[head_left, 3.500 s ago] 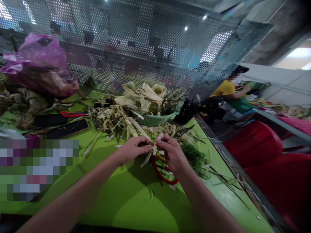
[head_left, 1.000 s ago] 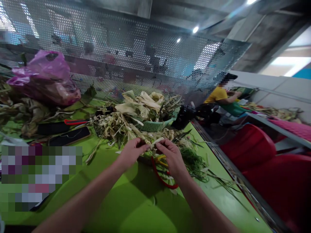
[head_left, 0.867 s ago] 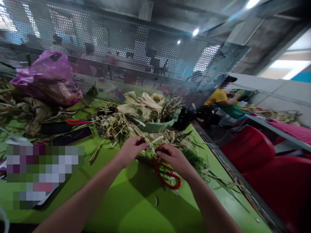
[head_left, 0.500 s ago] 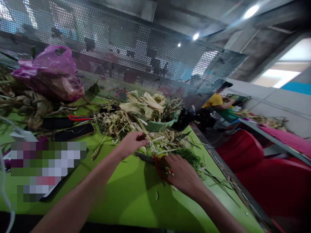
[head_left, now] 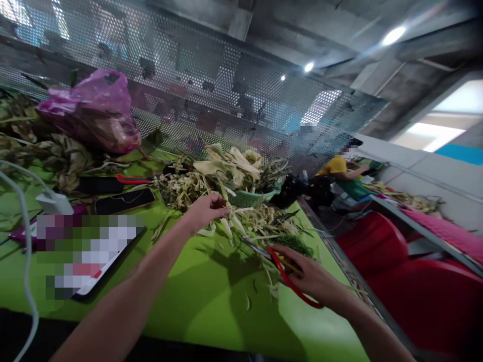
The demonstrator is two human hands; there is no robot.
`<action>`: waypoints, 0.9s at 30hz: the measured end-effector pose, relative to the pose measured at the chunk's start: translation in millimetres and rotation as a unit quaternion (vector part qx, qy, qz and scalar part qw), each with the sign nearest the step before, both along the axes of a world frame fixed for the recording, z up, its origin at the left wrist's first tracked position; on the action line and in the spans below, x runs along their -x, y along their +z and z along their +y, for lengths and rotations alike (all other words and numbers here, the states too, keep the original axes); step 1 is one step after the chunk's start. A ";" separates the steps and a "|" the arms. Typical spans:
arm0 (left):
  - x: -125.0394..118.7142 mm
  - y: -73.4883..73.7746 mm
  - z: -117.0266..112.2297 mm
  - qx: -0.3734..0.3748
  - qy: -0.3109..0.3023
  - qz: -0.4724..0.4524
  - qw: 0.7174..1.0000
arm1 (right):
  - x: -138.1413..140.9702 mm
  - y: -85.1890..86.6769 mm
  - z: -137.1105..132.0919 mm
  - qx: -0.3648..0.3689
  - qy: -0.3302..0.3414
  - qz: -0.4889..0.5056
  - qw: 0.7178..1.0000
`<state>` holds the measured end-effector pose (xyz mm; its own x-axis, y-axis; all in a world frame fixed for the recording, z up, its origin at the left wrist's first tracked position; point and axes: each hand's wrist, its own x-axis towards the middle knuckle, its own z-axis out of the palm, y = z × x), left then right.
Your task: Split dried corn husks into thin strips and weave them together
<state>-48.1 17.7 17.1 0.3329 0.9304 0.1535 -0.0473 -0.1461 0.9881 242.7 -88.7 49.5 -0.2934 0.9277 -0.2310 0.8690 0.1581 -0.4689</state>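
Note:
My right hand [head_left: 307, 274] is closed on a pair of red-handled scissors [head_left: 260, 250], whose metal blades point left towards a pile of pale plant scraps. My left hand [head_left: 206, 213] pinches a pale dried plant strip [head_left: 227, 229] just above the green table [head_left: 196, 311]; its lower end hangs near the blade tips. Behind the hands, a light green basket [head_left: 251, 199] holds broad cream husks [head_left: 234, 168]. Shredded stalks [head_left: 181, 188] lie heaped around it, and thin green strands [head_left: 294, 245] lie beyond the scissors. Small cut bits are scattered in front.
To the left lie a phone [head_left: 124, 201], another red-handled tool [head_left: 134, 179], a white charger [head_left: 55, 202] with cable, and a blurred-out flat item. A purple plastic bag [head_left: 98, 110] sits among dried leaves. Red chairs [head_left: 372, 244] stand right; a person in yellow [head_left: 335, 168] works farther off.
My right hand has moved right and lifted from the table, and the scissors now show clearly. My left hand stays by the scraps with the strip. The view has shifted slightly.

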 end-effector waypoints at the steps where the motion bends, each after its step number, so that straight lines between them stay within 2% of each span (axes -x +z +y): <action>1: 0.3 -1.0 0.7 -0.013 0.003 0.011 1.000 | -5.5 3.4 -1.3 0.013 -0.002 0.002 1.000; 4: -0.5 -4.6 2.6 -0.046 0.008 0.040 0.998 | -13.7 12.8 -7.4 0.044 -0.037 0.029 0.998; 8: -2.1 -7.5 3.5 -0.078 0.001 0.070 0.995 | -5.1 23.3 -12.9 0.091 -0.070 0.089 0.989; 13: -1.2 -4.4 0.1 -0.082 -0.006 0.082 0.993 | 13.6 31.0 -8.2 0.060 -0.052 0.104 0.991; 18: -1.8 -2.2 -3.0 -0.078 -0.031 0.065 0.994 | 21.2 30.1 -3.1 0.025 -0.028 0.122 0.992; 27: -4.4 -2.9 -3.2 -0.072 -0.042 0.057 0.995 | 24.8 21.1 1.2 0.090 -0.047 0.169 0.980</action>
